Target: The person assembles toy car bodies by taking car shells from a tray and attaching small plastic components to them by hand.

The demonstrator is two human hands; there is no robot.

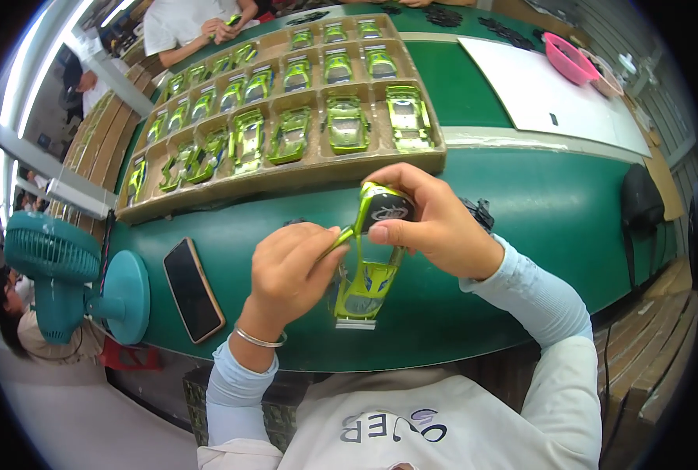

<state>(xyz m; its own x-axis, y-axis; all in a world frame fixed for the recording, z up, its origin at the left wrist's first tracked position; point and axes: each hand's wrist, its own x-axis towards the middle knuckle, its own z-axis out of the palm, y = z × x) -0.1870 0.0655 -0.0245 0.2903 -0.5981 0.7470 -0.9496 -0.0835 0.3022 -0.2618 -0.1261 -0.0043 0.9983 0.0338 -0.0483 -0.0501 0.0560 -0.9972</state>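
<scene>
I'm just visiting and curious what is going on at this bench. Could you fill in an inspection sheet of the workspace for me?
Surface: green table, a white sheet at its far right.
Job's things: green toy car body, held over the table by both hands.
Clutter: cardboard tray of green toy car bodies, smartphone lying flat, teal desk fan, pink basket, small black parts behind the right hand.
Grippers: left hand pinches the car's side; right hand grips its upper end.
Cables: nothing seen.
Surroundings: other people at the far end and at the left.
</scene>
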